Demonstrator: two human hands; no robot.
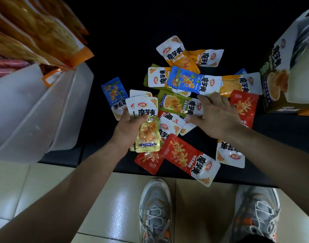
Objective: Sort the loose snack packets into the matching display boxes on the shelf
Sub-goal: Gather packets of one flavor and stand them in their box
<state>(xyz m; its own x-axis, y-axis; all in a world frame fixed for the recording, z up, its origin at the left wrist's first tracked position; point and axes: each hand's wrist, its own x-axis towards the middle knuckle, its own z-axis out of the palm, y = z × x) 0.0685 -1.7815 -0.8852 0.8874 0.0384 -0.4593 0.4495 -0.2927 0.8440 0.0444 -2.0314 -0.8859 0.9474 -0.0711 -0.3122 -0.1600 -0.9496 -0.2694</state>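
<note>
Snack packets (169, 126) in red, blue, orange and olive-green lie in a loose, overlapping heap on the dark shelf (101, 155). The left hand (127, 127) grips a small stack of gold packets (147, 130), with the thumb across the front of the top one, just at the heap's left edge. The right hand (218, 116) lies spread and flat on the heap. Its fingertips touch an olive-green packet (173, 102) and reach the lower edge of a blue packet (192, 81). A red packet (187, 156) at the front pokes one corner past the shelf edge. An olive-green display box (276, 81) stands on the right, and white bins (36, 111) stand on the left. Grey shoes (155, 207) stand on the tiled floor (45, 190).
</note>
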